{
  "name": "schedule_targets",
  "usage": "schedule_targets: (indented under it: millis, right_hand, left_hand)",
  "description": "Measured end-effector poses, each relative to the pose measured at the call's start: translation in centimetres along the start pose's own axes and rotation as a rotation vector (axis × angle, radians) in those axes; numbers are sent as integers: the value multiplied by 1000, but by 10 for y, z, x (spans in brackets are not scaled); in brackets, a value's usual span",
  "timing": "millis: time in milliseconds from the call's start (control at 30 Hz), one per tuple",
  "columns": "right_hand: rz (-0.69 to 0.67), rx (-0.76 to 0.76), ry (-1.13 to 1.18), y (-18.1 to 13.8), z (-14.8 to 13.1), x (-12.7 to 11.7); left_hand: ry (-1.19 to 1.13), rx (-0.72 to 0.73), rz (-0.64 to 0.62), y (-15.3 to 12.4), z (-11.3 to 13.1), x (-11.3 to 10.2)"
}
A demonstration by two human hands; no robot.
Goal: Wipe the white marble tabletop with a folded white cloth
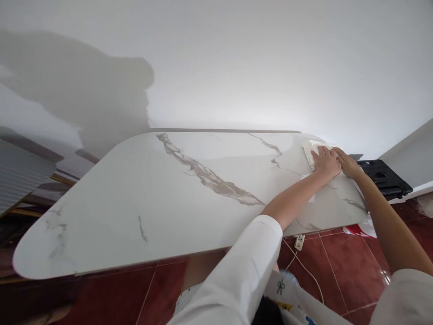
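A white cloth with a scalloped edge lies on the right end of a white marble-patterned table. My left hand presses down on the cloth, its fingers bent over it. Close against it on the right, my right hand also rests on the cloth, near the table's rounded far right corner. Both hands partly cover the cloth, so its right side is hidden. Grey-brown veins run across the tabletop.
A white wall stands behind the table. A black plastic case sits past the right end. Below, a power strip with its cord lies over red floor tiles. Ribbed panelling is at left.
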State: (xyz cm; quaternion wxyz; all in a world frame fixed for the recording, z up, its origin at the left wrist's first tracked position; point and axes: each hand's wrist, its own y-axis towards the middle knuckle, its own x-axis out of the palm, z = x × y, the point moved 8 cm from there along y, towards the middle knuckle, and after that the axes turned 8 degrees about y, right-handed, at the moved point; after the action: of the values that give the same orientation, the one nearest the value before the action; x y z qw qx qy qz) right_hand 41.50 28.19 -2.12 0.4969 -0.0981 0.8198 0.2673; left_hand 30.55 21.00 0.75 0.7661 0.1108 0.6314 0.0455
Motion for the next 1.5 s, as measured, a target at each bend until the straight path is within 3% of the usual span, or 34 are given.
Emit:
schedule_targets:
  millis: [433,600,833,1000,1500]
  right_hand:
    - [-6,102,-50,69,3,19]
    - [21,112,-94,92,-24,33]
    - [0,8,-85,117,-103,73]
    - [-82,-52,-123,133,-179,111]
    - [-109,-274,74,148,-439,222]
  left_hand:
    - [-16,-19,30,53,-47,4]
    - [-11,-35,44,61,-79,-1]
    - [8,-92,115,36,-153,-24]
    - [42,-150,70,9,-221,-42]
    - [189,-300,84,-128,-433,-118]
